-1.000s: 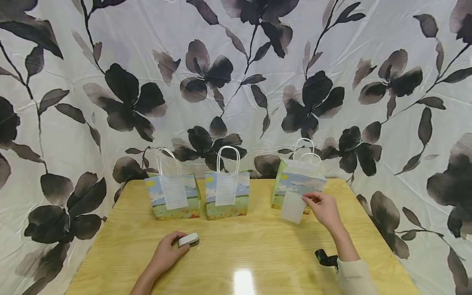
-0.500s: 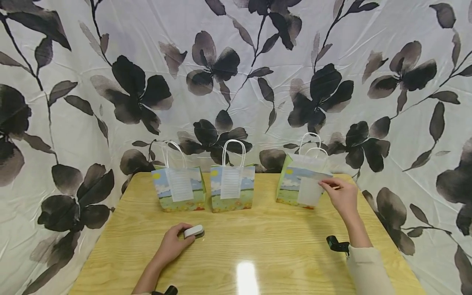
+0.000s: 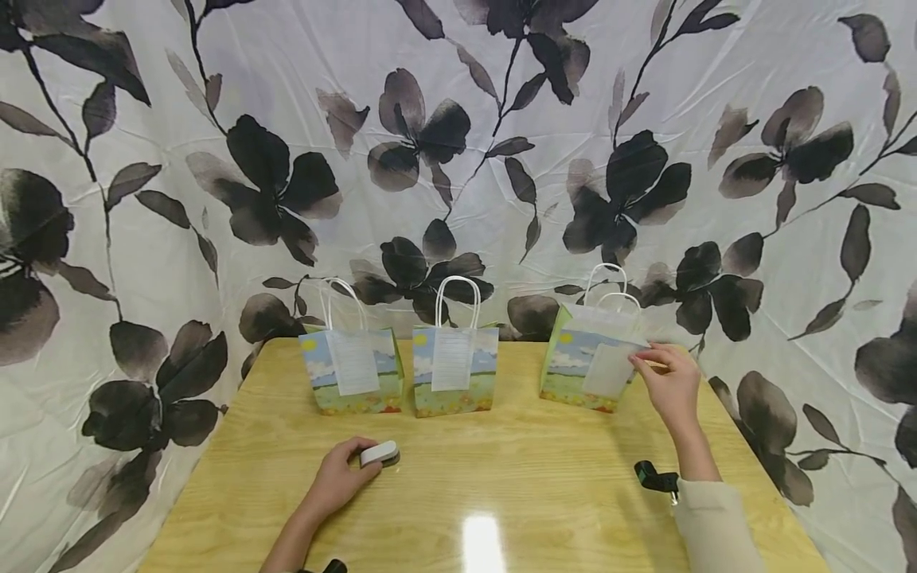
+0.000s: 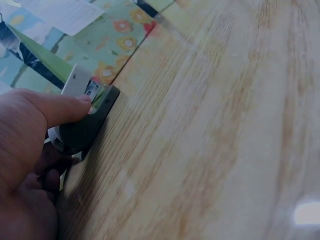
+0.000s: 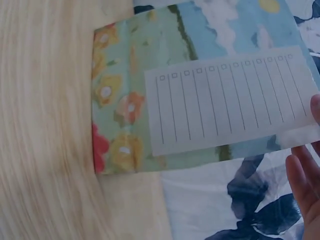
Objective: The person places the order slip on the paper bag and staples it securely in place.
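My left hand [image 3: 338, 477] holds a small white and dark stapler [image 3: 380, 454] on the table, left of the middle. In the left wrist view the thumb presses over the side of the stapler [image 4: 82, 127]. My right hand [image 3: 673, 386] is at the upper right edge of the right paper bag [image 3: 562, 378], printed with a meadow and sky. Its thumb and fingers pinch the top end of a lined paper slip [image 5: 225, 105], which lies against the bag's front. The slip [image 3: 605, 372] tilts slightly in the head view; small boxes line one side of it.
Two more meadow-print bags, a left one [image 3: 390, 374] and a middle one [image 3: 423, 398], stand along the back of the wooden table [image 3: 494, 469]. Each has white handles and a lined slip on its front. A floral cloth [image 3: 530, 215] hangs behind.
My right hand has moved up and right, bringing the slip from in front of the bag's lower part to flat against its upper right front. The left hand keeps hold of the stapler.
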Tool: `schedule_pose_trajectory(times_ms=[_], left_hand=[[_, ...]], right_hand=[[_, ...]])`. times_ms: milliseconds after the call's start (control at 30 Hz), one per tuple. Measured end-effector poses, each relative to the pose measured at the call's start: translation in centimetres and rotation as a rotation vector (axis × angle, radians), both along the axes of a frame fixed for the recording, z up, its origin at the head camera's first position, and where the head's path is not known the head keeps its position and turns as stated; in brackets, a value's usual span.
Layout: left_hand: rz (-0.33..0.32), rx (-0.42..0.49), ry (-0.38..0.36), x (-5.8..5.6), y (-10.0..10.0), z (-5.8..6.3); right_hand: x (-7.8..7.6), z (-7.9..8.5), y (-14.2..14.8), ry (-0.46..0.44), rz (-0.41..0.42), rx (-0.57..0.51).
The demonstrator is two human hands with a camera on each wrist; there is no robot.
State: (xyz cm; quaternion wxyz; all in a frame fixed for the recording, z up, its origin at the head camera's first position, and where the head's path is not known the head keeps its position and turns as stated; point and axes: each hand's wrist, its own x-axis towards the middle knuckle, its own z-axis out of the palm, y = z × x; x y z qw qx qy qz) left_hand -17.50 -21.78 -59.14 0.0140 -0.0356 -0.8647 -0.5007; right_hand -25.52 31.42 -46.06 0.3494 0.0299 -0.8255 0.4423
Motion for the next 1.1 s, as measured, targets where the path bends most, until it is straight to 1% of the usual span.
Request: schedule_pose_trajectory(times_ms=[100, 267, 367, 467, 533, 567, 600, 633, 700, 733, 767, 800, 833, 867, 933, 1000, 1067, 1100], left_hand=[[0.0, 0.002, -0.005, 0.0, 0.0, 0.0], [-0.005, 0.004, -0.01, -0.1, -0.1, 0.3], [-0.009, 0.041, -0.018, -0.1, -0.3, 0.5], [-0.017, 0.093, 0.016, 0.0, -0.5, 0.7], [-0.027, 0.112, 0.082, 0.2, -0.3, 1.1], [-0.034, 0.115, 0.12, 0.4, -0.1, 1.6], [-0.036, 0.106, 0.174, 0.8, 0.4, 2.3], [-0.042, 0.091, 0.247, 1.0, 0.7, 2.7], [-0.071, 0.052, 0.388, 1.1, 1.6, 3.7], [-0.086, 0.041, 0.432, 1.0, 2.2, 4.3], [-0.105, 0.023, 0.476, 0.9, 2.9, 5.1], [-0.138, 0.007, 0.516, 0.6, 3.7, 5.6], [-0.188, 0.005, 0.532, 0.1, 4.4, 6.1], [-0.234, 0.01, 0.515, -0.2, 5.4, 6.9], [-0.341, 0.022, 0.475, -0.8, 7.7, 8.6], [-0.462, 0.02, 0.447, -1.4, 9.9, 10.1], [-0.561, 0.006, 0.411, -2.3, 12.2, 11.5], [-0.607, -0.006, 0.406, -2.8, 13.4, 12.1]], right_hand=[[0.0, -0.2, -0.2, 0.026, 0.016, 0.013], [-0.2, 0.0, -0.6, 0.122, 0.05, 0.087], [-0.3, 0.0, -0.6, 0.162, 0.053, 0.133], [-0.6, 0.0, -0.6, 0.204, 0.04, 0.157], [-0.8, -0.1, -0.6, 0.225, 0.035, 0.166], [-0.9, -0.1, -0.5, 0.229, 0.031, 0.16], [-0.8, -0.1, -0.5, 0.219, 0.028, 0.147], [-0.5, 0.3, -0.9, 0.199, 0.036, 0.121], [-0.3, 0.4, -1.0, 0.137, 0.047, 0.071], [-0.3, 0.5, -1.1, 0.107, 0.054, 0.046], [-0.2, 0.6, -1.2, 0.073, 0.058, 0.027], [-0.2, 0.7, -1.2, 0.044, 0.065, 0.017], [-0.3, 0.8, -1.2, 0.026, 0.075, 0.017], [-0.7, 0.5, -0.8, 0.01, 0.08, 0.033], [-0.9, 0.6, -0.6, -0.011, 0.1, 0.066], [-1.0, 0.6, -0.4, -0.037, 0.111, 0.101], [-1.2, 0.6, -0.4, -0.06, 0.112, 0.13], [-1.3, 0.6, -0.4, -0.067, 0.112, 0.141]])
